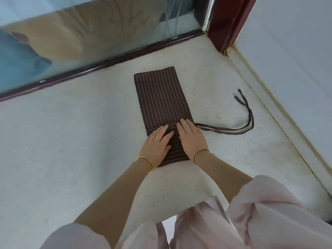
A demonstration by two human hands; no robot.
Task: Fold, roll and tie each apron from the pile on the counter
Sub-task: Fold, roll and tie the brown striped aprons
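Brown pinstriped cloth apron (161,101), folded long, lies on the pale speckled stone counter (71,141). Left hand (156,144) and right hand (192,139) press its near end, fingers straight and together (hiding the cloth beneath).

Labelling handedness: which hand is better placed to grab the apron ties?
Likely right. The ties leave the apron just beside the right hand and trail off to its right; the left hand rests flat on the apron's other side.

Counter (71,141) and glass partition (89,33) suggest a shop
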